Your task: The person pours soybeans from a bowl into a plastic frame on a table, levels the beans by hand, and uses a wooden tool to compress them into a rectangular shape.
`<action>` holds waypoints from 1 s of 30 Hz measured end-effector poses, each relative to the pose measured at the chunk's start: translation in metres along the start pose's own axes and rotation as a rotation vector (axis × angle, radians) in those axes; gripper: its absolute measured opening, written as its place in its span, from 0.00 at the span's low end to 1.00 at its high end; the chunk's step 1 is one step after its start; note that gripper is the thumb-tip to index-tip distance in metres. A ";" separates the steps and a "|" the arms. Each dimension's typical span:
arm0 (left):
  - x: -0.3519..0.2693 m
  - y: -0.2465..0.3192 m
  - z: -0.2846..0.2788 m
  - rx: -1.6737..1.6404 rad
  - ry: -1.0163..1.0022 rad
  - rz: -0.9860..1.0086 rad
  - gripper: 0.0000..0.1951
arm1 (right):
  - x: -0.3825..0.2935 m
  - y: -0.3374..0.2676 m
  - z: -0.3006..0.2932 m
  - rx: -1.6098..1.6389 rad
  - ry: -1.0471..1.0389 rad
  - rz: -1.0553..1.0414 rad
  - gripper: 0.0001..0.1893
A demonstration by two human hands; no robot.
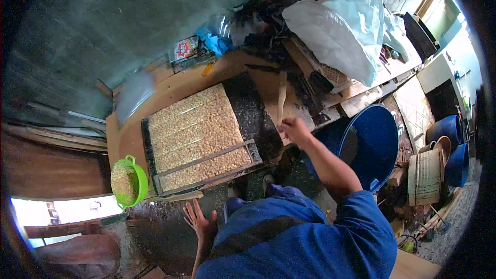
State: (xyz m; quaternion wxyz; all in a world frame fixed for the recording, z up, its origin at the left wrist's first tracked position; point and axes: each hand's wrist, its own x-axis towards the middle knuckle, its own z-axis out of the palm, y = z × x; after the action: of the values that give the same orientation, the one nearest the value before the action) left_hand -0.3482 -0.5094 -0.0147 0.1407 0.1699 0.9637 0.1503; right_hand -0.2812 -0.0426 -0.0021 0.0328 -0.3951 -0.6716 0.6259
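A slab of pale, lumpy puffed-grain or nut mass fills a shallow dark-edged wooden tray on the table. Straight lines run across it, and a thin wooden slat lies over its near part. My right hand, fingers curled, is at the near end of a long wooden stick right of the tray and appears to grip it. Below the table's near edge, my left hand is spread and holds nothing. A lime-green plastic bowl with pale crumbs stands at the table's left corner.
Beside my right arm stands a large blue plastic barrel. White plastic sacks are heaped at the back right. A clear plastic sheet, a printed packet and a blue bag lie along the wall. More tubs stand far right.
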 end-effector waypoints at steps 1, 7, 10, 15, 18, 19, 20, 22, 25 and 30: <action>-0.002 0.000 -0.001 0.001 -0.006 -0.025 0.47 | 0.015 -0.009 -0.006 -0.144 0.038 0.018 0.11; -0.005 0.001 -0.007 0.004 -0.072 -0.083 0.47 | 0.114 0.022 -0.033 0.168 0.045 0.158 0.09; -0.018 -0.004 -0.011 0.047 -0.062 -0.106 0.46 | 0.127 0.017 -0.008 0.083 0.085 0.102 0.10; -0.036 -0.020 -0.008 0.047 -0.055 -0.185 0.47 | 0.128 -0.010 0.009 -0.133 0.025 0.202 0.14; -0.028 -0.021 -0.001 0.025 -0.077 -0.177 0.47 | 0.134 -0.002 -0.004 -0.039 0.043 0.196 0.15; -0.040 -0.029 -0.005 0.025 -0.064 -0.222 0.48 | 0.121 -0.023 0.013 -0.044 0.021 0.221 0.16; -0.039 -0.030 -0.003 0.019 -0.069 -0.223 0.48 | 0.108 -0.035 0.011 -0.046 0.048 0.255 0.16; -0.036 -0.036 0.000 0.019 -0.035 -0.157 0.49 | 0.113 -0.025 0.013 -0.066 0.108 0.235 0.16; -0.033 -0.049 0.001 0.003 -0.055 -0.173 0.49 | 0.112 -0.020 0.020 -0.040 0.218 0.060 0.17; -0.014 -0.045 -0.019 -0.039 -0.081 -0.171 0.47 | 0.107 0.004 0.008 -0.290 0.290 -0.066 0.15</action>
State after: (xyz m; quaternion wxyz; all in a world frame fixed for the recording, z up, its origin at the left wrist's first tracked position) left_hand -0.3544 -0.5598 -0.0095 0.1952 0.0901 0.9651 0.1496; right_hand -0.3564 0.0118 -0.0553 0.0925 -0.4595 -0.7555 0.4578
